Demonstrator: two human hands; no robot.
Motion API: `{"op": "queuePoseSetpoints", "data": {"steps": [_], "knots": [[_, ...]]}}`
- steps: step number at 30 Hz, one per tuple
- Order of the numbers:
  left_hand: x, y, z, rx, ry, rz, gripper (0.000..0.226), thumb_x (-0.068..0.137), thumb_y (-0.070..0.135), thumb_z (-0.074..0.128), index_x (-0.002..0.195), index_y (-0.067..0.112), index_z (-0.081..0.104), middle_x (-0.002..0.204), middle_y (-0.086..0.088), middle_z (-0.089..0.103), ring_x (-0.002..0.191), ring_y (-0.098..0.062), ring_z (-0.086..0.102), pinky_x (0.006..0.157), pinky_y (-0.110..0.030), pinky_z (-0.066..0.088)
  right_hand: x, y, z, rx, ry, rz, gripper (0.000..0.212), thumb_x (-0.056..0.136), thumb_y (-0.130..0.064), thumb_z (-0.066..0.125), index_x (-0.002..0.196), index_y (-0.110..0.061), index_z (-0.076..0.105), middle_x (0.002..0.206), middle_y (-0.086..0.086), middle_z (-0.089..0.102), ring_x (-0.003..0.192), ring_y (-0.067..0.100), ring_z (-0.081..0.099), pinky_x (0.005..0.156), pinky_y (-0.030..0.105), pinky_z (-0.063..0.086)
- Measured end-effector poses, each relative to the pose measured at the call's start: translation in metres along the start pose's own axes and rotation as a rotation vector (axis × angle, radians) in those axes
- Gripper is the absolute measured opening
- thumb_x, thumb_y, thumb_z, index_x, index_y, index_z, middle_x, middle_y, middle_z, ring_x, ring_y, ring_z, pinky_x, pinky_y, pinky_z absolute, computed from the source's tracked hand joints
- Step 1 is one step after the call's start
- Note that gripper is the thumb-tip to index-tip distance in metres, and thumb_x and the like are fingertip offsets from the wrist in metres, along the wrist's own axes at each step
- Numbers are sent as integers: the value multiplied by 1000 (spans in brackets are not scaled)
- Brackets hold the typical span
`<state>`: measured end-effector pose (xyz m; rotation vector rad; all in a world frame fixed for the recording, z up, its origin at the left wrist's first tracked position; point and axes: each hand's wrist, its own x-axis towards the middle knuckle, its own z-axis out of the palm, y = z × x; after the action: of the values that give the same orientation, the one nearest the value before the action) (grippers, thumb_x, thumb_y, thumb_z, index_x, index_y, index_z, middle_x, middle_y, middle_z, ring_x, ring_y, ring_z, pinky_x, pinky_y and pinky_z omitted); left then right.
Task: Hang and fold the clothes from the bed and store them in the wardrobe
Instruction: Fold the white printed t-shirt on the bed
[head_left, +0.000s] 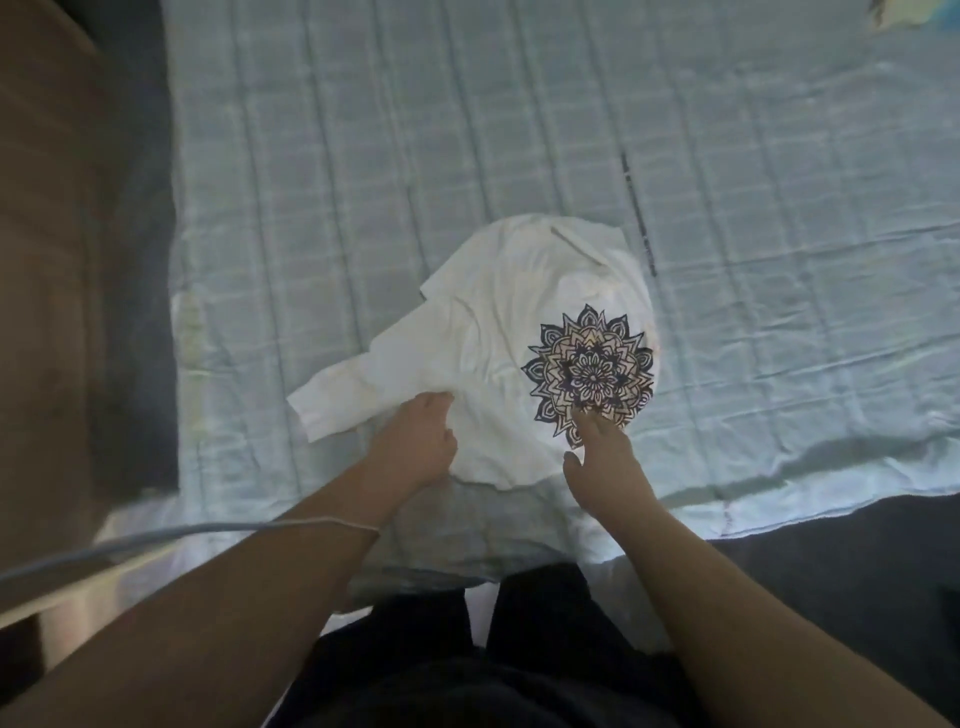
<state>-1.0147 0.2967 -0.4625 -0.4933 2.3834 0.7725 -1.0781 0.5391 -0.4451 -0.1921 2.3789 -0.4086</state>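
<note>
A white mandala-print T-shirt (488, 332) lies on the pale-blue quilted bed (363, 156). The left hand (415, 447) pinches it with curled fingers. The right hand (608, 467) presses it, fingers spread.

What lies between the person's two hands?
In the head view, only plain cloth of the white T-shirt with a dark mandala print lies between left hand and right hand.
</note>
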Motion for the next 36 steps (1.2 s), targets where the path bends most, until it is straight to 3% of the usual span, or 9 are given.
{"op": "queuePoseSetpoints", "data": {"steps": [3,9,13,17,21,23,25,31,36], "knots": [[18,1,33,-104,-60,-135,57,94,12,50,148,8,34,151,-17,36,137,-31,37,113,-39,32,43,29,11,93,-34,79,68,90,-12,55,154,-14,30,160,12,27,146,30,24,120,44,24],[42,21,82,-210,-1,-290,56,92,17,52,146,13,37,143,-14,40,129,-33,43,106,-43,39,115,71,-3,225,169,257,74,83,-10,56,151,-12,27,154,13,30,132,43,36,111,54,33],[59,29,94,-395,148,-449,54,87,19,64,137,11,45,132,-16,48,120,-35,50,101,-38,42,137,76,-7,182,161,251,69,85,-13,57,148,-19,30,149,16,29,125,44,35,102,55,36],[73,30,92,-496,307,-535,47,86,21,70,127,9,50,121,-13,55,110,-31,57,89,-32,44,146,75,-6,140,111,189,61,84,-8,53,143,-16,39,143,17,32,124,42,37,106,54,36],[83,25,80,-356,502,-581,60,86,23,71,137,19,41,136,-12,41,125,-33,43,102,-40,40,155,72,-8,201,103,177,57,81,-1,50,137,-10,43,139,15,33,124,40,42,107,53,40],[88,17,74,-279,483,-583,75,87,28,72,149,21,29,149,-12,30,135,-33,34,108,-44,36,158,73,-8,206,98,158,57,80,1,50,136,-9,43,138,14,33,122,38,44,106,52,42],[94,7,68,-308,430,-582,81,88,32,71,152,17,26,150,-13,35,137,-34,35,112,-44,32,160,72,-8,200,95,132,57,80,1,51,135,-9,43,136,13,34,120,37,46,105,49,44],[96,8,52,-521,388,-520,47,89,26,69,129,15,48,112,-6,60,105,-28,59,85,-31,42,149,62,-7,228,56,15,52,80,2,50,130,-13,47,134,11,36,116,33,48,99,39,45],[68,32,34,-561,327,-475,25,98,20,54,109,0,64,114,-19,64,109,-35,58,89,-35,42,130,39,-19,142,-8,-86,56,82,0,51,136,-13,48,141,14,37,123,35,46,106,41,41]]}}
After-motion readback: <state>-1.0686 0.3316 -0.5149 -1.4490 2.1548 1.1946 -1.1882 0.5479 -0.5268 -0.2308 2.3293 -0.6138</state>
